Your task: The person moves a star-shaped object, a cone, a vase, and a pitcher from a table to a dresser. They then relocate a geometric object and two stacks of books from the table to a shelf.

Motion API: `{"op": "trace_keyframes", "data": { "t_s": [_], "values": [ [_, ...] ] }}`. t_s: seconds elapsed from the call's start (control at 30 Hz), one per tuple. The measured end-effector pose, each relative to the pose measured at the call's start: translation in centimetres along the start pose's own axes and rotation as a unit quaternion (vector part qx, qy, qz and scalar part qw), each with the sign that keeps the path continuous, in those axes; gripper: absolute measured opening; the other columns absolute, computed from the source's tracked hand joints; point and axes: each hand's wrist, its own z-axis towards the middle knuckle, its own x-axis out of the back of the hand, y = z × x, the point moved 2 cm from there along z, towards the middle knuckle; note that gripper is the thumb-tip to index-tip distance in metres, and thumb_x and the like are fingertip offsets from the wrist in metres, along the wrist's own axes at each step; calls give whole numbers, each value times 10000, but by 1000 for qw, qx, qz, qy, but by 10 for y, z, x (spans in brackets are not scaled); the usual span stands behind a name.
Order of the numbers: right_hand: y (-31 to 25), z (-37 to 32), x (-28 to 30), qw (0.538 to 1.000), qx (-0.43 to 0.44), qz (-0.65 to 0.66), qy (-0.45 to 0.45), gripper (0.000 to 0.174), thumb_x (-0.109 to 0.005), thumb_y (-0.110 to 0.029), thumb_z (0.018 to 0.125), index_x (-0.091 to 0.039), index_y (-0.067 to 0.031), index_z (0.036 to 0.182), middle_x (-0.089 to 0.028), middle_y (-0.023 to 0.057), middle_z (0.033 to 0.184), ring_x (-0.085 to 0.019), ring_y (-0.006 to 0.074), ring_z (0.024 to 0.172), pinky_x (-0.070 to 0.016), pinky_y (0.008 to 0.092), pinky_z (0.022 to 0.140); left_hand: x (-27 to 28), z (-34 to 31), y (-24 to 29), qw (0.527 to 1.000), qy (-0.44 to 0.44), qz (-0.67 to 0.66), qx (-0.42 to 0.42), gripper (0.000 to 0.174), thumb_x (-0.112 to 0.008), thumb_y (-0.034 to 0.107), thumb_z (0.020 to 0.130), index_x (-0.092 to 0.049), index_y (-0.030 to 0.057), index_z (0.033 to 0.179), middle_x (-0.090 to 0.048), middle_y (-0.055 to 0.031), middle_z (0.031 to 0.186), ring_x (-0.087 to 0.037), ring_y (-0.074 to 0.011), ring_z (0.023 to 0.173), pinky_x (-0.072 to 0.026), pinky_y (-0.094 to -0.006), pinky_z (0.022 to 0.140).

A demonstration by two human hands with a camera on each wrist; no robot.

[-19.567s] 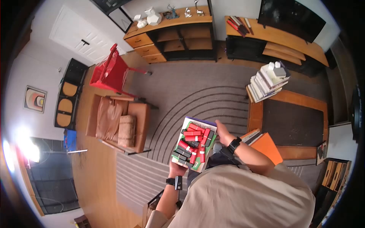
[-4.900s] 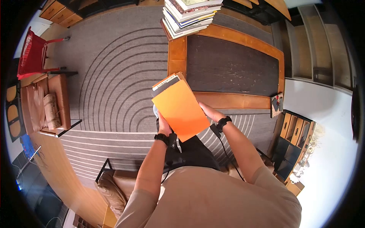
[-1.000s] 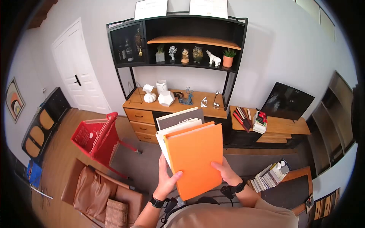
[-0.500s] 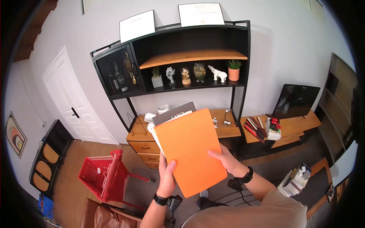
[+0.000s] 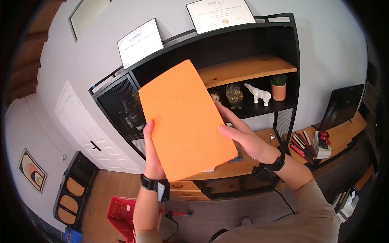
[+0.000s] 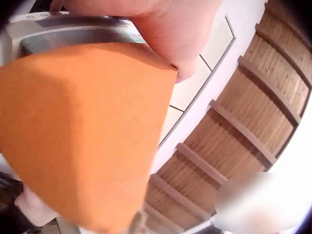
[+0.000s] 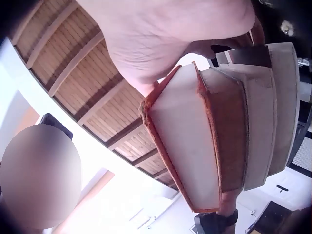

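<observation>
Both hands hold a stack of several books upright before the black shelf unit; an orange book (image 5: 186, 121) faces the camera and hides most of the others. The left hand (image 5: 153, 156) grips the stack's left edge, thumb on the orange cover. Opposite it, the right hand (image 5: 249, 135) grips the right edge, its thumb on the cover too. From the side, the right wrist view shows the orange book's white pages (image 7: 183, 131) and paler books (image 7: 258, 117) beyond them. The left wrist view has the orange cover (image 6: 87, 131) close up, below the hand (image 6: 170, 29).
Figurines and a potted plant (image 5: 278, 87) stand on the lower shelf, below a wooden shelf (image 5: 251, 69). Two certificates (image 5: 221, 15) rest on top. A TV (image 5: 342, 106) and more books (image 5: 322, 146) are on the right cabinet. The red cart (image 5: 121, 214) is below left.
The books have risen, from in front of the lower cabinet to in front of the shelf compartments. The shelf unit appears larger and closer. Both hands keep their hold.
</observation>
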Motion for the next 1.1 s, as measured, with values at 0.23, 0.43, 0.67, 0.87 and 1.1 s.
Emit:
{"op": "trace_keyframes", "data": {
  "t_s": [0.23,0.43,0.67,0.87,1.1],
  "values": [
    [11,73,-1,998,30,-31,42,876,-586,-454,902,-155,58,1466,-376,184,1429,-381,215,1312,-302,311,1065,11,72,45,996,-78,39,7,710,-499,591,878,-427,82,1367,-522,-109,1321,-553,-253,1152,-479,-391,940],
    [30,114,-8,994,-28,-47,92,670,-455,-385,977,-213,-10,1476,-363,104,1460,-347,172,1340,-266,299,1090,50,128,69,987,-132,48,78,702,-470,600,891,-438,83,1365,-524,-118,1324,-552,-258,1162,-476,-389,950],
    [33,161,-25,982,-9,-136,129,751,-482,-541,910,-341,6,1404,-476,98,1347,-451,163,1228,-315,288,1031,80,177,104,978,-178,51,96,707,-441,627,897,-455,86,1351,-530,-113,1314,-554,-258,1158,-475,-402,953],
    [25,190,-28,981,-64,-99,155,652,-436,-555,930,-459,-41,1332,-496,78,1322,-455,160,1193,-302,297,1026,96,192,116,974,-195,55,99,681,-407,618,921,-451,97,1358,-530,-94,1320,-555,-254,1154,-472,-408,947],
    [33,218,-26,973,-77,-91,197,677,-448,-603,894,-477,-91,1336,-494,87,1330,-430,185,1209,-290,351,1030,106,173,120,983,-157,97,11,734,-337,648,920,-429,81,1376,-526,-80,1300,-522,-229,1142,-412,-343,956]
  ]
}}
